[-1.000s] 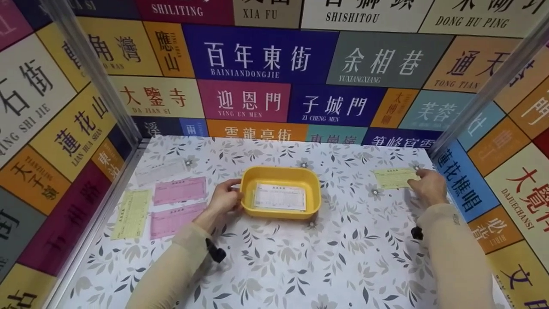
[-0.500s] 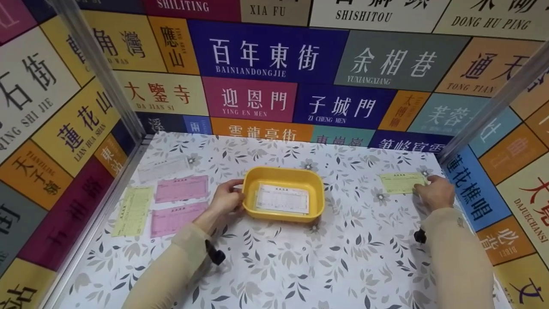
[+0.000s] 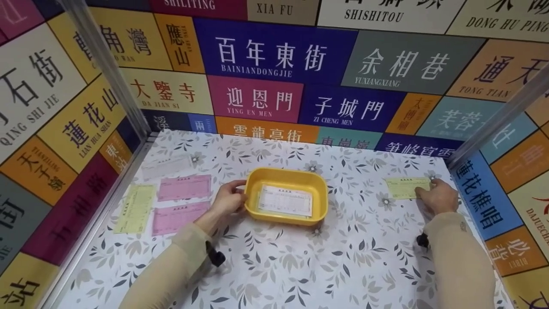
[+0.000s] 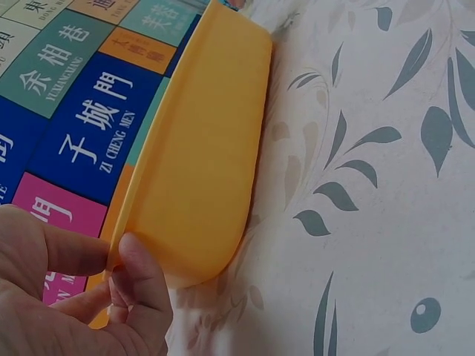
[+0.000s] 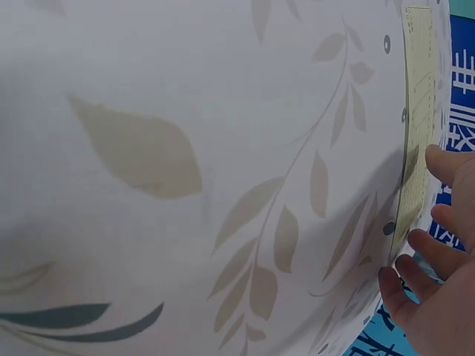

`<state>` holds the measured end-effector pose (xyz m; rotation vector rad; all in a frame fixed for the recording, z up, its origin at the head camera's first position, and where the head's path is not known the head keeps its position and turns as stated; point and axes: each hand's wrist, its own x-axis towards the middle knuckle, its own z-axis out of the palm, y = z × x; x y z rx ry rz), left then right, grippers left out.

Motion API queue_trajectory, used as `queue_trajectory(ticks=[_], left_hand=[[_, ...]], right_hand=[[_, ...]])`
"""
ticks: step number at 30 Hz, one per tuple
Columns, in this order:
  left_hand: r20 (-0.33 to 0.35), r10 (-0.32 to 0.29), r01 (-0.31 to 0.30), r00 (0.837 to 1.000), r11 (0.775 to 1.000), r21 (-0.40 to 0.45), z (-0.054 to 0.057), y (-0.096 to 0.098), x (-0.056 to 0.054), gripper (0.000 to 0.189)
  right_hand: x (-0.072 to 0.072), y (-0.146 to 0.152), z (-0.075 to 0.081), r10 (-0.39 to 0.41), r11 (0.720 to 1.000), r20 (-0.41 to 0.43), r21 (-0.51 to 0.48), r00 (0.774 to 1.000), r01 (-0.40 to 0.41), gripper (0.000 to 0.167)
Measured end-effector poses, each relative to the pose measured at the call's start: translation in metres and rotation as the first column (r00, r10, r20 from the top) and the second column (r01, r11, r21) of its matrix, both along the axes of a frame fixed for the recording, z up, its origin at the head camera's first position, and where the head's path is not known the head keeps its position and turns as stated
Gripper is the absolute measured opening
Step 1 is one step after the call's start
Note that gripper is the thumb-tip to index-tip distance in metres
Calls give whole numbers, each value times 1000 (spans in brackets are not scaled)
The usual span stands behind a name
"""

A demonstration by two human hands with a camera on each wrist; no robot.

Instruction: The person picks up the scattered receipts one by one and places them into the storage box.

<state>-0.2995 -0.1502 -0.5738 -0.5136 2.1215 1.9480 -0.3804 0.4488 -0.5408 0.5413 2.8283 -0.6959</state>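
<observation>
My left hand (image 3: 231,198) pinches the left rim of a shallow yellow plastic tray (image 3: 319,210). The left wrist view shows the thumb and fingers (image 4: 141,271) on either side of that rim. Inside the tray lies a white printed slip (image 3: 286,201). Far to the right, my right hand (image 3: 439,197) touches the right end of a yellow printed slip (image 3: 403,188), with the thumb over it. In the right wrist view the fingers (image 5: 438,252) are spread and loosely bent beside this slip's end.
Left of the tray lie two pink slips (image 3: 184,188), a yellow slip (image 3: 135,209) and a white slip (image 3: 167,166). A floral cloth (image 3: 309,266) covers the table. Panels with printed signs (image 3: 274,53) stand behind and at both sides.
The head view has shifted a little, so the scene sits slightly farther right in it. Both hands stay at the tray and the right yellow slip.
</observation>
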Motion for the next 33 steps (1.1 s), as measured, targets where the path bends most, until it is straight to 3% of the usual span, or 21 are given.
queue_trajectory(ticks=[4, 9, 14, 18, 21, 33], left_hand=[[4, 4, -4, 1000, 1000, -8, 1, 1, 0, 68], [-17, 6, -6, 1000, 1000, 18, 2, 1, 0, 69], [-60, -6, 8, 998, 999, 32, 0, 1, 2, 71], [-47, -10, 11, 999, 1000, 19, -3, 2, 2, 71], [-24, -5, 5, 1000, 1000, 10, -3, 2, 2, 71], [-21, -7, 7, 1000, 1000, 5, -1, 1, 1, 72]], right_hand=[[-2, 1, 2, 27, 999, 5, 34, 1000, -27, 89], [-6, 2, 3, 9, 1000, -5, 9, 1000, -9, 91], [-17, 17, -22, 14, 1000, -70, 23, 997, -12, 91], [-31, 36, -45, 20, 999, -42, 35, 999, -18, 95], [-38, 44, -53, 20, 999, -18, 40, 1000, -19, 98], [-40, 41, -53, 8, 1000, -14, 24, 1000, -7, 97]])
